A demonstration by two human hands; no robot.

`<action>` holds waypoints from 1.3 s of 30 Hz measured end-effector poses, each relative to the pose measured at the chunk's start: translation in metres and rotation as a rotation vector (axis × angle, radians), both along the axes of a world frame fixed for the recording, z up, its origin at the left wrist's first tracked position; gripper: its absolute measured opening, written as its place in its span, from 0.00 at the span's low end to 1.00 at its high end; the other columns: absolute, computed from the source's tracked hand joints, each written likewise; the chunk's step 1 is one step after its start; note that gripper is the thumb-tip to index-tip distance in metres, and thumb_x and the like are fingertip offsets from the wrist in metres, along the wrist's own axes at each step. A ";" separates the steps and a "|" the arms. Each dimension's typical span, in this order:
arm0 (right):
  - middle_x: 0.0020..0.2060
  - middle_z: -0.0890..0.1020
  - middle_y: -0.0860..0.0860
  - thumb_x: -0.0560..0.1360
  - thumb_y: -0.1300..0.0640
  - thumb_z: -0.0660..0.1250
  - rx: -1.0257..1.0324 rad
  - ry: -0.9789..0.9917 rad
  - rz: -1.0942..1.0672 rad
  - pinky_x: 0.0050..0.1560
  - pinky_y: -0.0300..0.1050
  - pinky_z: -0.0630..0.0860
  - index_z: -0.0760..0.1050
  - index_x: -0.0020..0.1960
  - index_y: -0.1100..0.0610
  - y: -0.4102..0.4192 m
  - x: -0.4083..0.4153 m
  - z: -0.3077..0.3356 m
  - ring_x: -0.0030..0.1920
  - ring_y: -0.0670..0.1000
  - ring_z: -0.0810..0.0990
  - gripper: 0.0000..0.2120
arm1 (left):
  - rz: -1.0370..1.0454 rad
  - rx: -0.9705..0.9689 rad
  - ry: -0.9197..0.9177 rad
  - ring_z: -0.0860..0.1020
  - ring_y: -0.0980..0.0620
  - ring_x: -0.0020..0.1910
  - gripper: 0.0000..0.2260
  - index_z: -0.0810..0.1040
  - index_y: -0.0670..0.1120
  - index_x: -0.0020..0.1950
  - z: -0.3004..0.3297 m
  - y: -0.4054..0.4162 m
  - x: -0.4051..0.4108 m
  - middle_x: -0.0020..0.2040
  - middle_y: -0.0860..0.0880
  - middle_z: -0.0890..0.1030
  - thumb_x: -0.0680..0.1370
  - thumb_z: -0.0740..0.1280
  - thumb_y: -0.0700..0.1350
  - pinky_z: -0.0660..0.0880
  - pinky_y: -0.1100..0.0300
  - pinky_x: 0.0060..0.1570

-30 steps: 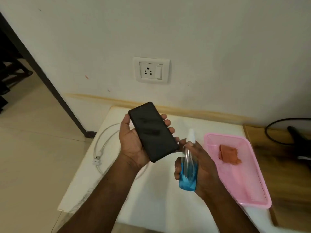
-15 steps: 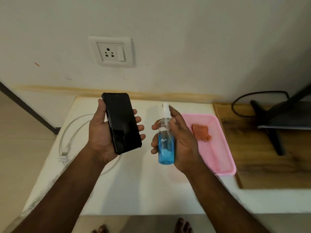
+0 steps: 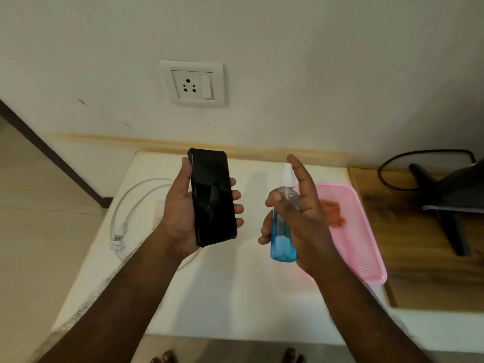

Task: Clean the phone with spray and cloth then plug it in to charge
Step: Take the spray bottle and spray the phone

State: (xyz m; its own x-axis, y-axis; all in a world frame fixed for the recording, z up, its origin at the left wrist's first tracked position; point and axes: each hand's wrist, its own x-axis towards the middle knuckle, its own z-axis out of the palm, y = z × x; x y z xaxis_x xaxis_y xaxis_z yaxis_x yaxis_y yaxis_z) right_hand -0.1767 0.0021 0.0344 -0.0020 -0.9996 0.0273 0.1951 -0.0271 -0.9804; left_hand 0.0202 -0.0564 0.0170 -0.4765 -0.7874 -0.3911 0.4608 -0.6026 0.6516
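Phone is what the left hand holds above the white bench, screen up and dark, its long axis running almost straight away from the person with the top end tipped slightly left, toward the wall. The thumb lies along the phone's left edge and the fingers curl round the right edge, so the grip is closed on it. Left of that hand, a white charging cable loops on the bench, its USB plug lying near the bench's left edge. On the wall above, a white socket with a switch sits a little left of the phone's top end. Right of the phone and apart from it, the right hand grips a clear spray bottle of blue liquid, held upright with its white nozzle at the top; the thumb and lower fingers wrap the body while the forefinger stands raised beside the nozzle. Behind this hand a pink basket rests on the bench, with an orange cloth crumpled inside it. Farther right lies a wooden board carrying a black stand and a black cord.
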 end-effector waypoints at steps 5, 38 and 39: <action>0.49 0.80 0.53 0.72 0.33 0.65 -0.088 0.391 -0.114 0.32 0.40 0.79 0.58 0.71 0.27 0.003 0.013 0.002 0.35 0.50 0.84 0.30 | -0.051 -0.005 0.047 0.79 0.39 0.46 0.44 0.79 0.40 0.64 0.003 0.001 0.001 0.52 0.39 0.80 0.70 0.57 0.78 0.75 0.43 0.54; 0.41 0.80 0.40 0.76 0.48 0.67 -0.223 0.869 -0.210 0.34 0.26 0.73 0.63 0.70 0.33 -0.003 0.019 -0.007 0.37 0.40 0.81 0.26 | -0.132 0.086 0.046 0.74 0.33 0.63 0.42 0.79 0.44 0.66 -0.019 0.012 -0.016 0.68 0.38 0.76 0.71 0.58 0.77 0.63 0.30 0.69; 0.40 0.81 0.40 0.76 0.48 0.68 -0.229 0.842 -0.227 0.33 0.24 0.72 0.63 0.70 0.33 -0.003 0.019 -0.007 0.38 0.39 0.81 0.26 | -0.145 0.076 0.054 0.74 0.34 0.62 0.42 0.80 0.44 0.66 -0.019 0.012 -0.015 0.66 0.38 0.77 0.71 0.58 0.77 0.62 0.31 0.69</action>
State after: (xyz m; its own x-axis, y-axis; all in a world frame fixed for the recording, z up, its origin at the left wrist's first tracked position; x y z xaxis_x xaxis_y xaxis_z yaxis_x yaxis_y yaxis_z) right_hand -0.1579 -0.0013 0.0276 -0.0876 -0.9474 0.3077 -0.6193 -0.1901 -0.7618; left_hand 0.0048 -0.0444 -0.0018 -0.6044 -0.6784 -0.4176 0.3986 -0.7114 0.5788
